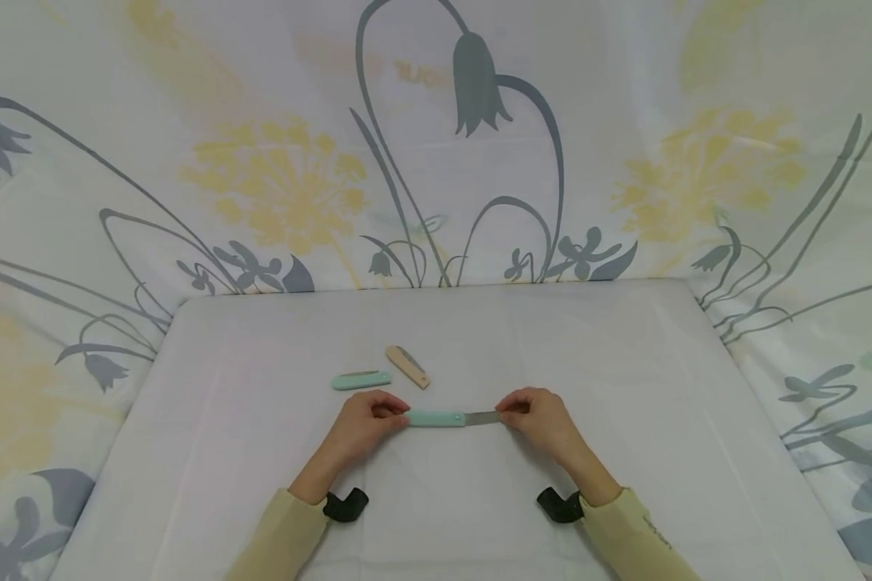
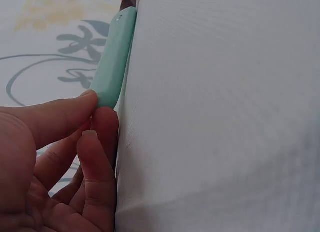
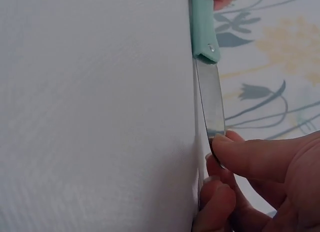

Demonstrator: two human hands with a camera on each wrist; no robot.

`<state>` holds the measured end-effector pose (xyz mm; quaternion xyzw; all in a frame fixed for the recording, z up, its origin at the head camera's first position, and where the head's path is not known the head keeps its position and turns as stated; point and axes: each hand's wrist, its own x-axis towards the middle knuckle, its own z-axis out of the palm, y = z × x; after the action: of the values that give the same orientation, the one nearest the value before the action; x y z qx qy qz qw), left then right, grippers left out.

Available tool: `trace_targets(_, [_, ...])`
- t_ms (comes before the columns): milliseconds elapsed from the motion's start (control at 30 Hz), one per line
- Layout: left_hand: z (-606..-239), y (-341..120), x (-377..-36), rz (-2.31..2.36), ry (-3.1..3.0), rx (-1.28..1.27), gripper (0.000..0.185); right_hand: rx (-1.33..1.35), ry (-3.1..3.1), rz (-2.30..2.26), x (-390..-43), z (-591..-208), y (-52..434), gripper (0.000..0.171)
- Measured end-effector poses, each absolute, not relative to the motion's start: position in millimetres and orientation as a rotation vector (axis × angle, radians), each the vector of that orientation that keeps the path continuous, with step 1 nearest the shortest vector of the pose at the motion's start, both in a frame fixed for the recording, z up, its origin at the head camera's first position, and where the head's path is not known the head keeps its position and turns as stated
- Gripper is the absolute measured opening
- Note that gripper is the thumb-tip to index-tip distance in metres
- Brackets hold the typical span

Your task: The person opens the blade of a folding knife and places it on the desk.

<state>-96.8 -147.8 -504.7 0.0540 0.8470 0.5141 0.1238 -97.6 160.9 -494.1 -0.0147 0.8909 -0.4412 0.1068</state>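
Note:
A folding knife with a mint green handle lies stretched between both hands, its metal blade swung out in line with the handle. My left hand pinches the handle's butt end between thumb and fingers, as the left wrist view shows close up. At the other end my right hand pinches the blade near its tip, which the thumb and fingers partly cover. The knife is held low, right at the white tabletop. Just beyond the left hand lie a folded mint green knife and a folded cream-coloured knife.
The white-covered table reaches back to a curtain printed with grey and yellow flowers, which also rises on both sides. Each wrist wears a black camera mount below a light green sleeve.

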Motion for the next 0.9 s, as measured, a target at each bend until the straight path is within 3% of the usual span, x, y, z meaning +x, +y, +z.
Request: trace_targets(900, [-503.6,-144.4,-93.3,1.463,2.55,0.262,0.014,-0.074,2.634,-1.259,-98.1,-488.0,163.0,0.01])
